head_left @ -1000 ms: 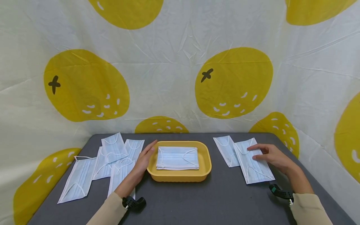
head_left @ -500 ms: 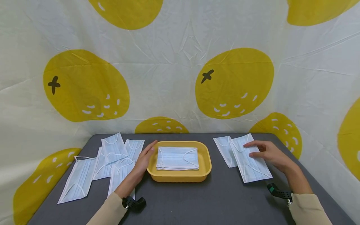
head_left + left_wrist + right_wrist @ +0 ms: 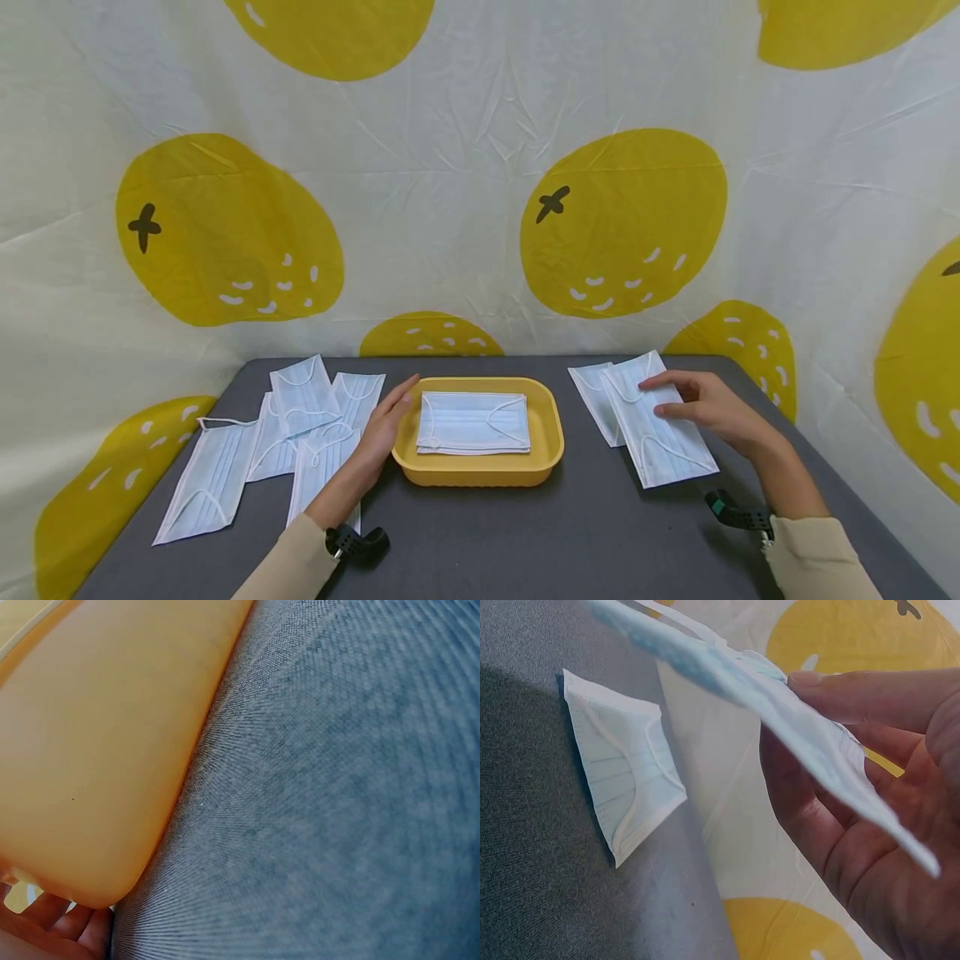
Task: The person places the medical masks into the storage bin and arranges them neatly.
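Observation:
My right hand pinches a pale blue face mask between thumb and fingers. The right wrist view shows this mask raised off the table, edge-on in the right hand. A second mask lies flat just left of it, and that same mask lies on the grey cloth in the wrist view. My left hand rests with straight fingers against the left wall of a yellow tray, which holds one folded mask. The tray wall fills the left wrist view.
Several loose masks lie overlapping on the left of the grey table. A white curtain with yellow fruit prints closes in the back and both sides. Bare tabletop runs along the front edge.
My right hand has drawn its mask a little left and toward the back, lifting it off the table. The left hand and the tray have stayed put.

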